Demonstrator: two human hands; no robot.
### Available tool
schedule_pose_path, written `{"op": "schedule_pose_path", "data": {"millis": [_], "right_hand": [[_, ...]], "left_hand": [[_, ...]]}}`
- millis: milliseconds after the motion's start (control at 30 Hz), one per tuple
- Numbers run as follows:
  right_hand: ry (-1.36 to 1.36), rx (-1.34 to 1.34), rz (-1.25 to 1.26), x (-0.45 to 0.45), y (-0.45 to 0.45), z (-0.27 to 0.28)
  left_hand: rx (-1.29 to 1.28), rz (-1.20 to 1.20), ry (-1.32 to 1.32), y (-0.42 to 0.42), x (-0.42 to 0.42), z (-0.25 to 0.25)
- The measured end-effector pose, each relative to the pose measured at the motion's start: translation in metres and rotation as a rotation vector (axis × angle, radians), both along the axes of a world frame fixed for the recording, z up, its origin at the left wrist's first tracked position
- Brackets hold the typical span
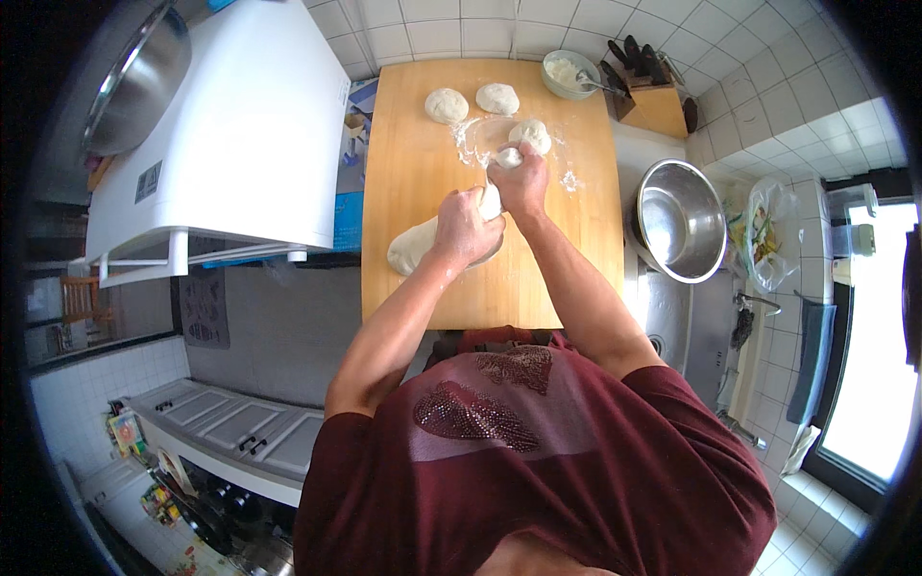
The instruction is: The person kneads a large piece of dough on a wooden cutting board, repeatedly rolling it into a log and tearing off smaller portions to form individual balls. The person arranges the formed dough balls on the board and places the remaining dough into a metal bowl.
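A thick log of white dough lies on a wooden board, slanting up towards the middle. My left hand is wrapped around the log near its far end. Between my two hands the dough narrows into a stretched neck. My right hand grips the end piece, and a small bulge of dough pokes out past its thumb side. Just beyond the right fingers sits a rounded dough ball. My fingers partly hide the dough inside both grips.
Two dough balls rest at the board's far side near scattered flour. A bowl of flour with a spoon stands at the far right corner, beside a knife block. Rightward is a steel bowl; leftward, a white appliance.
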State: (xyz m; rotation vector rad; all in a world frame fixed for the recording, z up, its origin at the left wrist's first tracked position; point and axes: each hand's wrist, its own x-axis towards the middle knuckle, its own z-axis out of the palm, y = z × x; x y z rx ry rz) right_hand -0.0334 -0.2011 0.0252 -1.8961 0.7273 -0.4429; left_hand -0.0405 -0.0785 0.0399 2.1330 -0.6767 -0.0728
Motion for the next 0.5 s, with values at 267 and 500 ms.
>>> {"op": "schedule_pose_path", "data": {"millis": [267, 500], "right_hand": [[-0.223, -0.399, 0.097, 0.025, -0.018, -0.049], [0.047, -0.333, 0.572, -0.026, -0.032, -0.07]], "left_hand": [[-0.225, -0.071, 0.091, 0.036, 0.003, 0.005], [-0.45, -0.08, 0.162, 0.054, -0.008, -0.014]]}}
